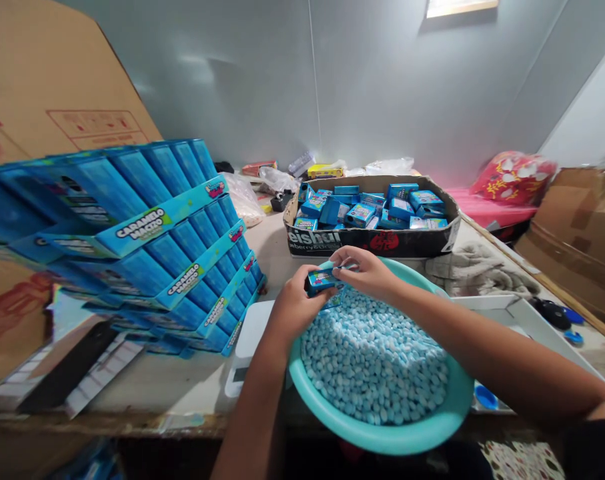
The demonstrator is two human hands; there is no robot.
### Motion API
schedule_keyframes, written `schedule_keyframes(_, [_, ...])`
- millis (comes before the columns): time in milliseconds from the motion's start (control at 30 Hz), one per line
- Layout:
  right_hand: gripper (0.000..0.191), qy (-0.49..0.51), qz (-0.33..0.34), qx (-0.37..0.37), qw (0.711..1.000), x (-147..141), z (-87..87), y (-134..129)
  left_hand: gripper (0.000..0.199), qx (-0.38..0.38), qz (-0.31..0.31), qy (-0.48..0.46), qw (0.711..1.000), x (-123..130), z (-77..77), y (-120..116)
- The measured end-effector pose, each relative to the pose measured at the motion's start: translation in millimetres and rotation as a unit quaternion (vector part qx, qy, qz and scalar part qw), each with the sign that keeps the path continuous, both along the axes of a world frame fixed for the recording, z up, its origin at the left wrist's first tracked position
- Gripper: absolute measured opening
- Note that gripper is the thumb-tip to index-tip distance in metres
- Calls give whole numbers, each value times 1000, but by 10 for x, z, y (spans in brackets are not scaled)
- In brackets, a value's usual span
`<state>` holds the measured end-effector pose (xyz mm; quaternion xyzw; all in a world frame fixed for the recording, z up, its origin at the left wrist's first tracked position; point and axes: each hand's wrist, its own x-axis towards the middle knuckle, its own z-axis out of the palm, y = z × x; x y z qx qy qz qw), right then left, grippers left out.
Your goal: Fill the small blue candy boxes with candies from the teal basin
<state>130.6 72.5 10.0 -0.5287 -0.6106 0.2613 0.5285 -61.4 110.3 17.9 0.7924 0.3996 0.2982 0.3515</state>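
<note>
A small blue candy box (320,280) is gripped in my left hand (302,297), over the left rim of a turquoise basin (382,439). At the box's right end, my right hand (365,270) has its fingers pinched together against the box. Pale blue and white candies (377,360) fill much of the basin beneath both hands. Behind the hands, a black cardboard tray (372,243) holds several small blue boxes (361,214).
Stacked blue display cartons (167,250) rise at the left. A white scale (249,333) is left of the basin. To the right lie a white tray (487,305), a grey cloth (482,270) and a brown carton (575,247). Plastic bags (245,197) sit near the wall.
</note>
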Motion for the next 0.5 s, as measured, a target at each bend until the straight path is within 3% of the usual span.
schedule_keyframes(167, [18, -2, -21, 4, 1000, 54, 49, 21, 47, -6, 37, -26, 999, 2, -20, 19])
schedule_keyframes(500, [23, -21, -32, 26, 999, 111, 38, 24, 46, 4, 16, -18, 1000, 0, -48, 28])
